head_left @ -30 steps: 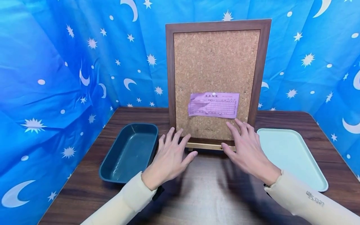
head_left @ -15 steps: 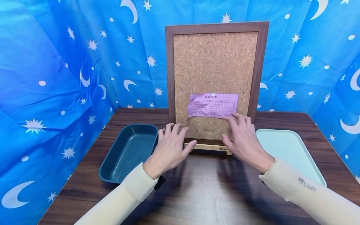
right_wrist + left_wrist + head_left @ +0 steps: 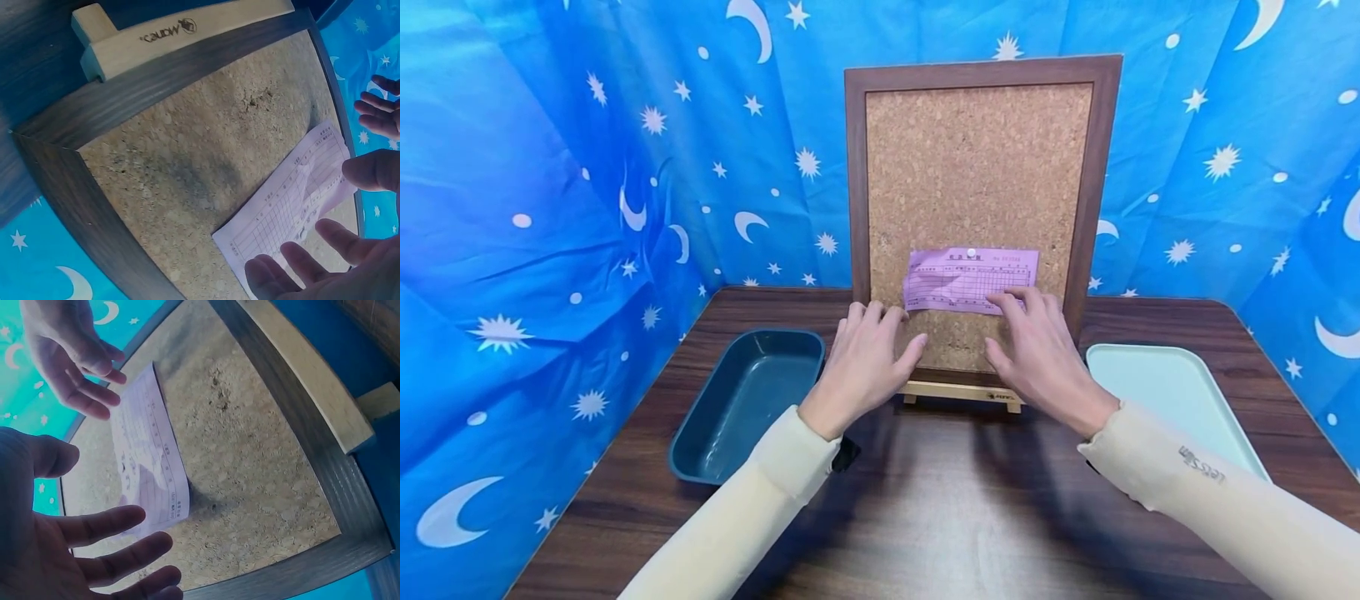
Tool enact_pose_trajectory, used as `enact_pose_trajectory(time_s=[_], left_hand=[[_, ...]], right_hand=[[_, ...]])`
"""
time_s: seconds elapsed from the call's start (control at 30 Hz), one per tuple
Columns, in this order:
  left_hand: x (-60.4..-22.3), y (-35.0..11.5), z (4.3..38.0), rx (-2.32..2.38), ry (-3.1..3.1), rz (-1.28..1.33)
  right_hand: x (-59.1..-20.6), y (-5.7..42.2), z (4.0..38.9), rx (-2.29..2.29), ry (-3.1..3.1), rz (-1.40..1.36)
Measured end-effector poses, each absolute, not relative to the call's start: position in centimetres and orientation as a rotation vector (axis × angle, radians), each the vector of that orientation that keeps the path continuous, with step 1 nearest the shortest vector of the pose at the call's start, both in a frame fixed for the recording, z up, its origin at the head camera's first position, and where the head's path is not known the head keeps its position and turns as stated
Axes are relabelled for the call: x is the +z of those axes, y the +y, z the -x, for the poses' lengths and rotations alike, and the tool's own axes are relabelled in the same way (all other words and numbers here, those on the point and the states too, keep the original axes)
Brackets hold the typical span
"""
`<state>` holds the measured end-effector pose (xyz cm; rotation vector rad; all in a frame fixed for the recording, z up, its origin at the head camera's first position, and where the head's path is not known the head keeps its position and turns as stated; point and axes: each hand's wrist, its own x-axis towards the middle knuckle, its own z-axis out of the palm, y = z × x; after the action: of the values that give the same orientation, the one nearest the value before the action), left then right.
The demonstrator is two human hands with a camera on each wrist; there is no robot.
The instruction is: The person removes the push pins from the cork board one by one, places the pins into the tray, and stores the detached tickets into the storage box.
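A pink printed slip [image 3: 955, 281] hangs on the framed corkboard [image 3: 977, 167], fixed at its top edge by a white pushpin [image 3: 972, 252]. My left hand [image 3: 867, 358] is by the slip's lower left corner, fingers spread and loosely bent. Over the slip's lower right part is my right hand [image 3: 1037, 354], thumb apart from the fingers. Both wrist views show the slip's lower edge standing off the cork, with nothing pinched in either hand. Whether any fingertip touches the paper I cannot tell.
The corkboard leans on a light wooden stand [image 3: 958, 392]. To its left sits a dark teal tray [image 3: 748, 404], to its right a pale mint tray [image 3: 1172, 400]. All stand on a brown wooden table [image 3: 955, 517], with a blue star-patterned curtain [image 3: 760, 167] behind.
Both hands have moved up toward the slip. The right hand has also shifted left, its fingers now over the slip's lower right part. The slip stays pinned in place.
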<state>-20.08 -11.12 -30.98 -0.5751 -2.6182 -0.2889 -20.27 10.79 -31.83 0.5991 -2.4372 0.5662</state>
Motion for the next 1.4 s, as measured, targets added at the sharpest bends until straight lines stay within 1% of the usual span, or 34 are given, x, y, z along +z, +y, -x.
enact_pose_trajectory(time_s=[0.23, 0.63, 0.9, 1.4], left_hand=[[-30.8, -11.0, 21.7, -0.337, -2.538, 0.557], [-30.9, -11.0, 24.2, -0.371, -2.422, 0.521], [-30.9, -10.7, 24.8, -0.367, -2.468, 0.458], [-30.9, -10.2, 25.5, -0.375, -2.492, 0.376]], right_hand=[[-31.0, 10.3, 21.3, 0.626, -2.41, -0.578], [-28.7, 9.0, 24.5, 0.789, -2.394, -0.51], [-28.0, 8.0, 26.0, 0.82, -2.403, -0.484], [-27.2, 7.5, 26.9, 0.788, -2.442, -0.426]])
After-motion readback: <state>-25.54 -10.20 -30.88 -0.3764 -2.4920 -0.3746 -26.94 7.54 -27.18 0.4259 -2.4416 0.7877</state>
